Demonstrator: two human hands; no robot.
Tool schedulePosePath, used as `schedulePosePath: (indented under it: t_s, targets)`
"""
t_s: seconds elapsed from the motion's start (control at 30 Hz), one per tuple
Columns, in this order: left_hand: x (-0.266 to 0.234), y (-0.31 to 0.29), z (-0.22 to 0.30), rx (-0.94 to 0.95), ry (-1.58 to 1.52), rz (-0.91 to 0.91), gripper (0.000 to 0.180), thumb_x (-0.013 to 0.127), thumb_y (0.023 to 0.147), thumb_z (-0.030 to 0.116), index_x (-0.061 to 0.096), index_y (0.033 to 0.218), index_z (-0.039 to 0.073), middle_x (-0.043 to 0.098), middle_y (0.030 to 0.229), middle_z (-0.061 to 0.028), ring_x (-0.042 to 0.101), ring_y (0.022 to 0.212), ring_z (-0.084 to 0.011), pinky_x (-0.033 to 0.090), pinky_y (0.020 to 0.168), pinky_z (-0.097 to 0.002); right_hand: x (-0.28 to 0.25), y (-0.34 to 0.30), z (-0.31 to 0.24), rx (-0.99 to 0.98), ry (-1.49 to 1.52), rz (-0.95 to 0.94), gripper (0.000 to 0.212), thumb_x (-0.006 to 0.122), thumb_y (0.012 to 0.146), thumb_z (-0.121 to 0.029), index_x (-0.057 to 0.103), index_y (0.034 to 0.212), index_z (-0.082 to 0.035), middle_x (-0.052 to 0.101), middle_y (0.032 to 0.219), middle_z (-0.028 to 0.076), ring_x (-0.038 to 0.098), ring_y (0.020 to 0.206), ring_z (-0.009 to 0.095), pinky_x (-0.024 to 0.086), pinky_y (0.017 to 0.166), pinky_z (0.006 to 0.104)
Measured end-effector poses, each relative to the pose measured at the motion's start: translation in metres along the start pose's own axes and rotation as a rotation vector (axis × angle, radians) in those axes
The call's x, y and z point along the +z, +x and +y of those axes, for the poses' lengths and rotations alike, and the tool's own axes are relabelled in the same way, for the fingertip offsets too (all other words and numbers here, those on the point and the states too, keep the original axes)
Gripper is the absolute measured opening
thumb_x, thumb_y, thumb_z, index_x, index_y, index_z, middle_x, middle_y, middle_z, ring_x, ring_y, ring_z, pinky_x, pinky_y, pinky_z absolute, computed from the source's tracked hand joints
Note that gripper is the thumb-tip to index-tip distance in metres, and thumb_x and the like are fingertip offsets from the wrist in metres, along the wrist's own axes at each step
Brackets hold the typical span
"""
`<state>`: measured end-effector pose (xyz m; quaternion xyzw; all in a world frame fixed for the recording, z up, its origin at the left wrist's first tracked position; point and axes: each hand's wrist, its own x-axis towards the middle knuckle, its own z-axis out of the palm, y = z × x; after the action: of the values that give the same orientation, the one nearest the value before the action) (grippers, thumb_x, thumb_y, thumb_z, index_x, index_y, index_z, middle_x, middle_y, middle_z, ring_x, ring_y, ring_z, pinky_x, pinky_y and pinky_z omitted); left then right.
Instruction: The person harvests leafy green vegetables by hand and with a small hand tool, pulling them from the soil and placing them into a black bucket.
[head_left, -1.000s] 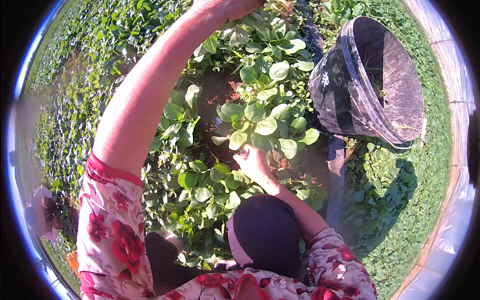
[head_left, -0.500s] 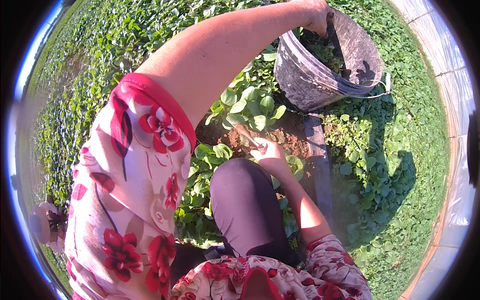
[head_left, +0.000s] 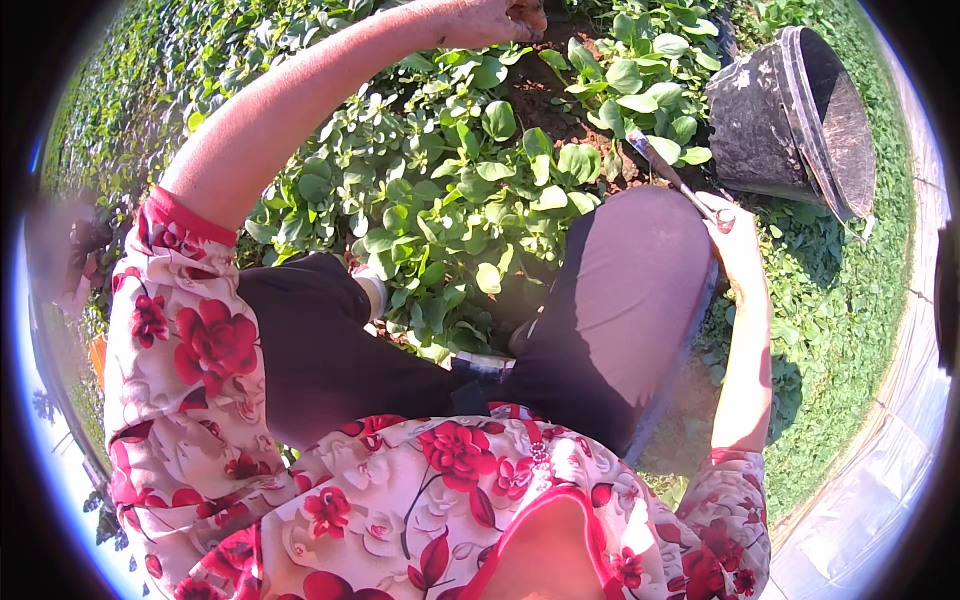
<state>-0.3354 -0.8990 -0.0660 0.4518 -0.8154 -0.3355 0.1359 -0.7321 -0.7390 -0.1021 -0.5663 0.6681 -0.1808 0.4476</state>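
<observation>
My left hand (head_left: 505,20) is at the top edge of the head view, above the leafy green plants (head_left: 500,190) and a strip of bare reddish soil. Its fingers are bent, with a gap between them, and nothing shows in that gap; the upper part is cut off by the frame. My right hand (head_left: 735,235) is beside my raised knee, closed around a slim hand tool (head_left: 672,178) with a narrow shaft. The tool's far end points up and left toward a broad-leaved plant (head_left: 640,85). Its exact kind is unclear.
A dirty black bucket (head_left: 765,130) leans on its side to the right, its mouth facing right. My bent knee (head_left: 640,270) is between the plants and my right forearm. Low greenery spreads around, and pale plastic sheeting (head_left: 900,400) borders the right side.
My left hand has come out of the bucket's mouth and moved left over the plants. In view, the bucket and my right hand with the tool sit farther right; the bucket now tips more sideways.
</observation>
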Motion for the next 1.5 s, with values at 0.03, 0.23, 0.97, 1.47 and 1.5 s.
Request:
schedulePosePath:
  t_s: [0.03, 0.23, 0.97, 1.47, 1.5]
  targets:
    - [0.004, -0.015, -0.002, -0.056, 0.048, 0.016, 0.024, 0.062, 0.079, 0.027, 0.068, 0.090, 0.007, 0.068, 0.083, -0.0126, 0.065, 0.077, -0.0225, 0.051, 0.071, -0.0343, -0.008, 0.005, -0.018, -0.033, -0.116, -0.035, 0.041, 0.066, 0.075, -0.009, 0.060, 0.114, 0.002, 0.065, 0.097, 0.004, 0.057, 0.082, 0.008, 0.046, 0.077, 0.0229]
    - [0.022, -0.097, -0.068, -0.062, 0.109, -0.033, 0.023, 0.063, 0.079, 0.027, 0.069, 0.088, 0.007, 0.069, 0.081, -0.0127, 0.066, 0.075, -0.0232, 0.051, 0.070, -0.0364, 0.036, 0.064, -0.129, -0.286, -0.578, -0.293, 0.036, 0.065, 0.072, -0.011, 0.062, 0.105, 0.004, 0.061, 0.078, 0.004, 0.053, 0.070, 0.009, 0.046, 0.067, 0.0236]
    - [0.099, -0.114, -0.047, 0.061, 0.002, -0.188, 0.017, 0.056, 0.083, 0.021, 0.065, 0.091, 0.008, 0.065, 0.085, -0.0121, 0.063, 0.083, -0.0295, 0.050, 0.075, -0.0401, 0.111, 0.095, -0.170, -0.177, -1.112, -0.658, 0.038, 0.072, 0.066, -0.010, 0.063, 0.101, 0.003, 0.060, 0.071, 0.010, 0.056, 0.066, 0.017, 0.046, 0.065, 0.0310]
    - [0.253, -0.068, -0.037, 0.135, 0.312, -0.568, 0.029, 0.063, 0.073, 0.022, 0.068, 0.095, 0.004, 0.066, 0.091, -0.0137, 0.060, 0.088, -0.0260, 0.047, 0.077, -0.0409, 0.147, 0.101, -0.106, -0.493, -1.000, -0.799, 0.016, 0.062, 0.066, -0.017, 0.063, 0.074, -0.003, 0.063, 0.071, 0.018, 0.062, 0.070, 0.035, 0.050, 0.064, 0.0408]
    - [0.258, -0.073, -0.043, 0.189, 0.376, -0.579, 0.028, 0.064, 0.073, 0.023, 0.069, 0.094, 0.006, 0.066, 0.095, -0.0126, 0.057, 0.096, -0.0254, 0.044, 0.083, -0.0403, 0.159, 0.097, -0.101, -0.491, -1.030, -0.778, 0.014, 0.061, 0.067, -0.015, 0.063, 0.074, -0.003, 0.063, 0.072, 0.018, 0.063, 0.071, 0.035, 0.050, 0.064, 0.0411]
